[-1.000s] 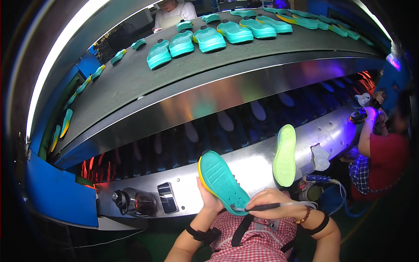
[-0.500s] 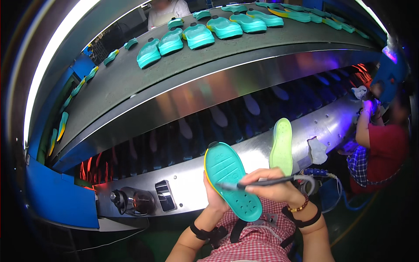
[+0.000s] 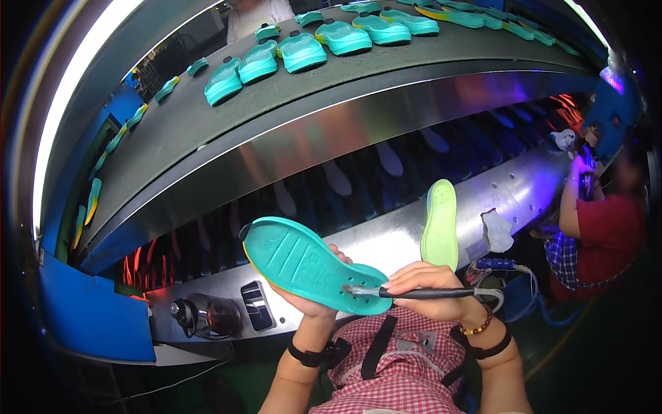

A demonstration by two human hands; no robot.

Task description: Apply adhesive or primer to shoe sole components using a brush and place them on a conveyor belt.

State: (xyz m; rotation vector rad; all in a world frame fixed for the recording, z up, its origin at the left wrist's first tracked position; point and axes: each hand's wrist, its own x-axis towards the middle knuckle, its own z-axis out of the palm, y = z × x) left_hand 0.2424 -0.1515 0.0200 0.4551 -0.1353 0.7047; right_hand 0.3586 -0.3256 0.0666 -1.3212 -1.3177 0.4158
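A teal shoe sole (image 3: pixel 293 259) with a yellow edge and a black tip lies tilted across my left hand (image 3: pixel 308 300), whose fingers wrap round it from beneath. Grooves and small holes mark its upturned face. My right hand (image 3: pixel 434 290) grips a black-handled brush (image 3: pixel 414 293), with a grey hose curving off its back end. The bristles touch the sole near its holed end. Just beyond my right hand, a pale green insole-shaped piece (image 3: pixel 440 224) lies on the metal ledge.
Teal soles (image 3: pixel 303 52) line the dark conveyor belt (image 3: pixel 227 124) above. On the metal ledge (image 3: pixel 469 200) are a jug (image 3: pixel 207 316), a phone (image 3: pixel 257 306) and a white rag (image 3: pixel 496 231). A co-worker in a red shirt (image 3: pixel 607 228) is at the right.
My left hand has turned the sole from nearly upright to slanted, its black tip now toward the left. The brush has shifted from the sole's middle to its holed end.
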